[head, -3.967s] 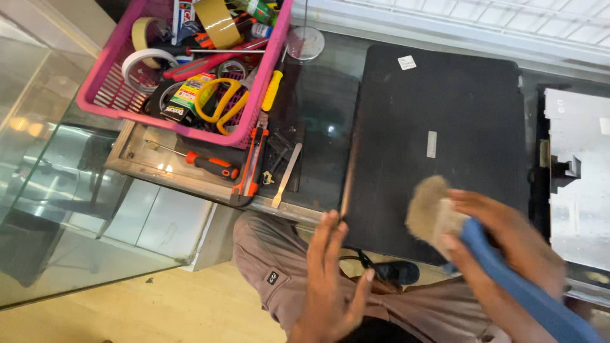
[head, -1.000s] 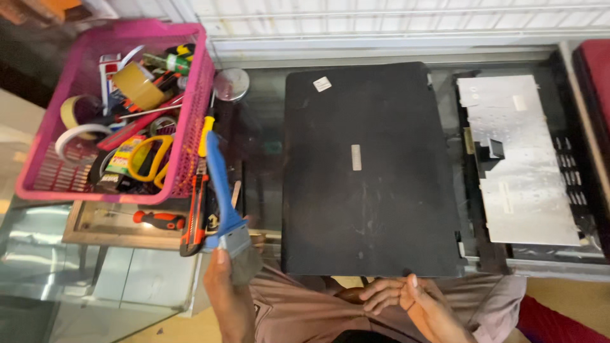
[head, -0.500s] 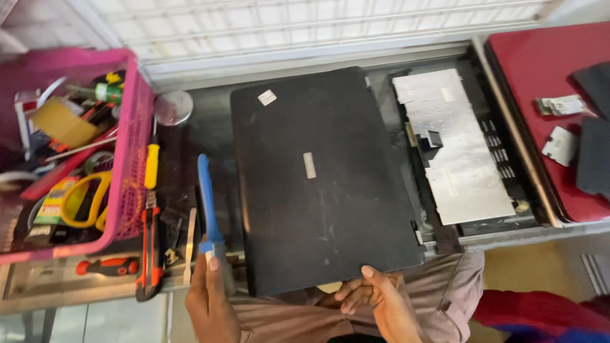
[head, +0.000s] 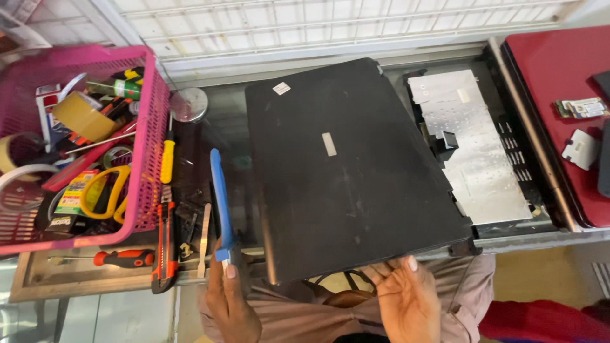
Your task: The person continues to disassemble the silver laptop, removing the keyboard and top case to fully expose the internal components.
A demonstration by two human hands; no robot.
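Note:
A closed black laptop (head: 349,171) lies across the glass counter, its near edge hanging over my lap. My right hand (head: 406,298) is under that near edge, fingers spread and touching the laptop's underside. My left hand (head: 232,298) grips the bristle end of a blue-handled brush (head: 220,197), whose handle points away from me along the laptop's left side.
A pink basket (head: 149,127) with tape rolls, yellow-handled scissors and tools sits at the left. Screwdrivers (head: 121,257) and an orange cutter (head: 164,248) lie beside it. A detached keyboard plate (head: 467,146) lies right of the laptop, then a red panel (head: 559,70) with small parts.
The brush has passed from my right hand to my left. My right hand has moved to the laptop's near edge. The view has shifted right, bringing the red panel in.

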